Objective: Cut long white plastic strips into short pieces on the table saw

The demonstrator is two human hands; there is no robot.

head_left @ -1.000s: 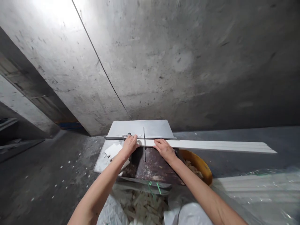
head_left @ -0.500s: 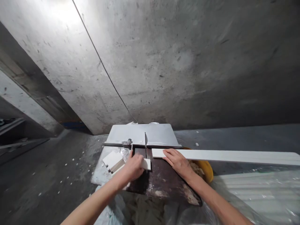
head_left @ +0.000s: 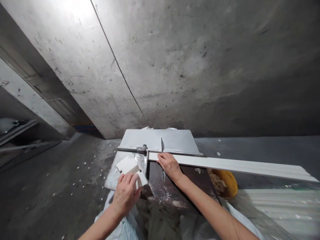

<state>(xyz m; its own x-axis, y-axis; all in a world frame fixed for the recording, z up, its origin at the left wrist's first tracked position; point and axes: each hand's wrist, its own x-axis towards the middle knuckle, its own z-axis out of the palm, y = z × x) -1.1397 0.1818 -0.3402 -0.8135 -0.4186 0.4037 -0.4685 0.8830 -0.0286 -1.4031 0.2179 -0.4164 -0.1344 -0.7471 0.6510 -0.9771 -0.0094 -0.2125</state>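
A long white board [head_left: 225,163] lies across the table saw [head_left: 172,186], its left end against the metal stop [head_left: 147,156]. My right hand [head_left: 171,166] is closed over the board near that end, close to the upright saw blade [head_left: 162,145]. At the table's left side my left hand [head_left: 126,195] is closed on a short white board piece [head_left: 142,180]. Beside it lie other short white pieces [head_left: 126,164]. The fingertips of my left hand are partly hidden behind the piece.
A yellow basin [head_left: 231,185] of offcuts stands right of the saw. Long white boards under clear plastic [head_left: 280,203] lie at lower right. Small white scraps dot the floor [head_left: 75,173] at left. A concrete wall [head_left: 175,66] rises behind, and a shelf [head_left: 17,133] stands at far left.
My left hand has carried the short piece left and nearer me, to the other pieces. My right hand and the long board have shifted left across the blade line, up to the stop.
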